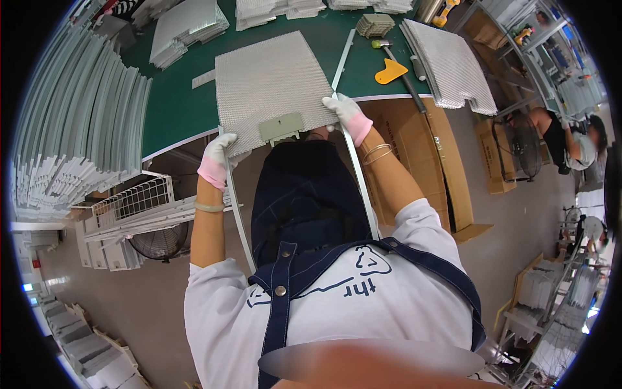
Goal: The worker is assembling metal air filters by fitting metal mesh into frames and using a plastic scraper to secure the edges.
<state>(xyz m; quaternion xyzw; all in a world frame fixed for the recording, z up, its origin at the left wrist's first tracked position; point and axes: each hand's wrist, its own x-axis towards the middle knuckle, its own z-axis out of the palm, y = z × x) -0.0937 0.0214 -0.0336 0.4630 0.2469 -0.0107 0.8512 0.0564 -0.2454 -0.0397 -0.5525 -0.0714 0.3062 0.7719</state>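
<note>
A grey metal mesh panel (pixel 272 78) lies partly on the green table, its near part reaching past the front edge toward me. A small olive-green rectangular piece (pixel 281 128) sits at its near edge. Pale metal strips run along both sides of the panel and extend toward my body: the left strip (pixel 241 223) and the right strip (pixel 360 178). My left hand (pixel 219 159), in a white and pink glove, is closed around the left strip at the panel's near left corner. My right hand (pixel 348 118), gloved alike, grips the right strip by the near right corner.
A hammer (pixel 405 76), a yellow flat tool (pixel 390 71) and a stack of mesh panels (pixel 447 65) lie to the right on the table (pixel 172 110). Many pale frame strips (pixel 84 117) stand at left. Below are a cardboard box (pixel 414 149) and a fan (pixel 159 241).
</note>
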